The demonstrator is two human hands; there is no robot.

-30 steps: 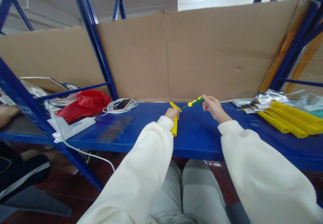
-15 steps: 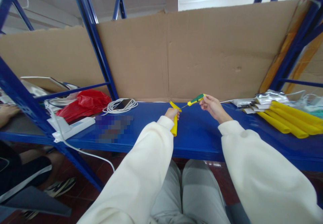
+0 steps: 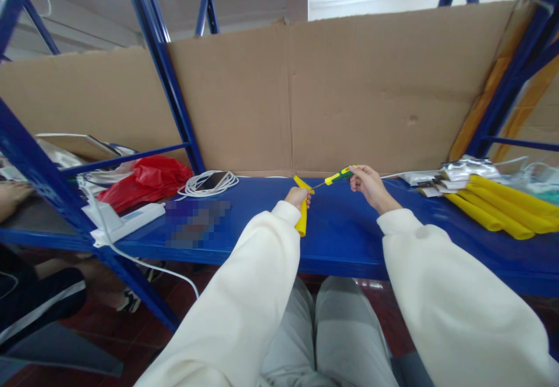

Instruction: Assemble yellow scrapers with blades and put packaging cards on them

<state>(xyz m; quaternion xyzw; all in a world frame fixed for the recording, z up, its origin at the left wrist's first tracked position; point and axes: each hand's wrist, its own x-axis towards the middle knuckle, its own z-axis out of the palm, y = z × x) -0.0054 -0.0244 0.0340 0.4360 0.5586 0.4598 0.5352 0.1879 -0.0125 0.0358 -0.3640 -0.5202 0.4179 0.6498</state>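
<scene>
My left hand is closed around a yellow piece, which sticks out above and below the fist over the blue shelf. My right hand pinches the handle end of a green and yellow screwdriver. The screwdriver's thin shaft points left and down, and its tip meets the yellow piece beside my left fingers. What the tip touches there is too small to make out.
Yellow rolled pieces and silver packets lie on the blue shelf at right. At left are a coiled white cable, a phone, a power strip, a red bag and a person's hand.
The screwdriver handle has turned about its length, showing its colours differently, and its end sits slightly lower. My right fingers have shifted on it. The neighbouring person's foot has moved.
</scene>
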